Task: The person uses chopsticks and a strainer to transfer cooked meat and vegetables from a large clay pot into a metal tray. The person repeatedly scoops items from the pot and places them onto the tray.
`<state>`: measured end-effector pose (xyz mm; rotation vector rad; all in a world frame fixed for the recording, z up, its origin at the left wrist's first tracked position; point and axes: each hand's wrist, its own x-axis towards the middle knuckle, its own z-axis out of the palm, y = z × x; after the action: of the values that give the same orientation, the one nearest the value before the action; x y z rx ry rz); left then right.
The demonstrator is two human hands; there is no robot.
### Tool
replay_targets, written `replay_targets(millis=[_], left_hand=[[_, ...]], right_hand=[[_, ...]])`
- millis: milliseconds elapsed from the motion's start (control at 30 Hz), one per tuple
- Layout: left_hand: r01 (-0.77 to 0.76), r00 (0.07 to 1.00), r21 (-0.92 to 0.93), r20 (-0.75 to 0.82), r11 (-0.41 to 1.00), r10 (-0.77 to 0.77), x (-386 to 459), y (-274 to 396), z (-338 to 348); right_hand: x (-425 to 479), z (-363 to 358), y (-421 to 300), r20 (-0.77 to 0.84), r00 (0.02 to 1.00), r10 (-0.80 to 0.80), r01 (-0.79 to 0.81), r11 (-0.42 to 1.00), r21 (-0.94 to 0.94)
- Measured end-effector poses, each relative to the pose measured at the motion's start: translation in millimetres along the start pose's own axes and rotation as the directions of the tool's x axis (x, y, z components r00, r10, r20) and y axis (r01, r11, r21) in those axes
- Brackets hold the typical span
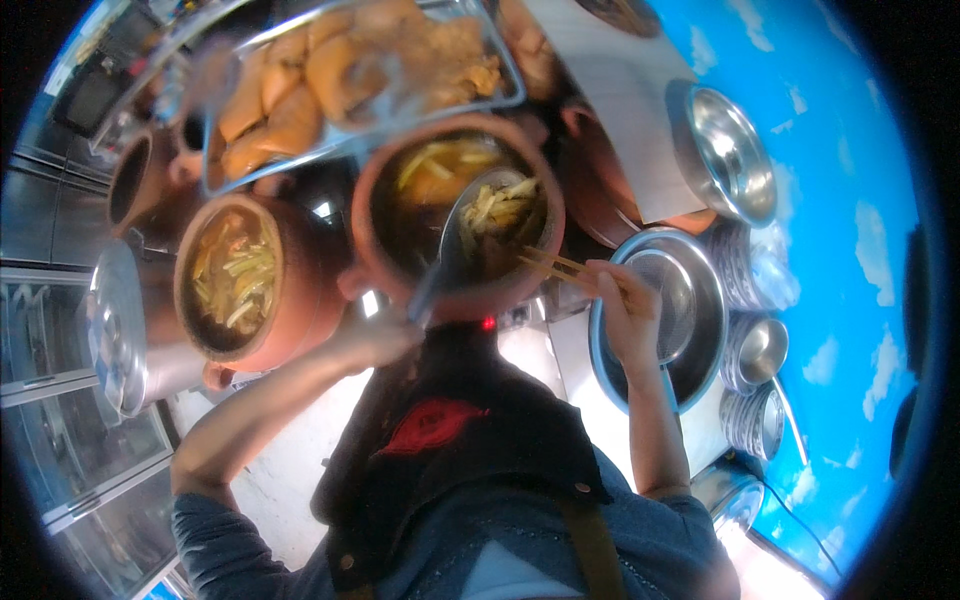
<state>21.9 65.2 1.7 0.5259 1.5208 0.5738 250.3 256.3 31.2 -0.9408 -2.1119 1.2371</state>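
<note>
My left hand (386, 339), blurred, grips the handle of a metal ladle (444, 259). The ladle's bowl is over the mouth of the middle clay pot (362, 217) and holds pale yellowish strips of food (496, 208). In my right hand (628, 304) is a pair of wooden chopsticks (559, 270), their tips at the pot's right inner side, just below the ladle's bowl. Brown broth with pale strips and an orange-brown piece shows inside this pot. To its left, a second clay pot (311, 289) contains broth and similar strips (238, 277).
Beyond the pots lies a clear tray (517, 82) of orange-brown food pieces. A steel basin (716, 352) with a mesh strainer (670, 300) stands at right, near stacked bowls (750, 424) and a metal bowl (733, 154). A lidded metal pot (124, 330) is far left.
</note>
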Motion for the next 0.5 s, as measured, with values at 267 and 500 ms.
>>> replay_targets(millis=[267, 500], left_hand=[[-0.025, 0.989, 0.435, -0.123, 0.9, 0.087, -44.8, 45.0, 1.5], [0.069, 0.89, 0.62, -0.391, 0.782, 0.232, -86.0, 44.5, 5.4]], right_hand=[[-16.4, -7.5, 27.4, -0.086, 0.996, 0.021, -0.013, 0.995, 0.104], [-17.4, -5.9, 41.1, -0.084, 0.996, -0.001, 0.024, 0.961, 0.274]])
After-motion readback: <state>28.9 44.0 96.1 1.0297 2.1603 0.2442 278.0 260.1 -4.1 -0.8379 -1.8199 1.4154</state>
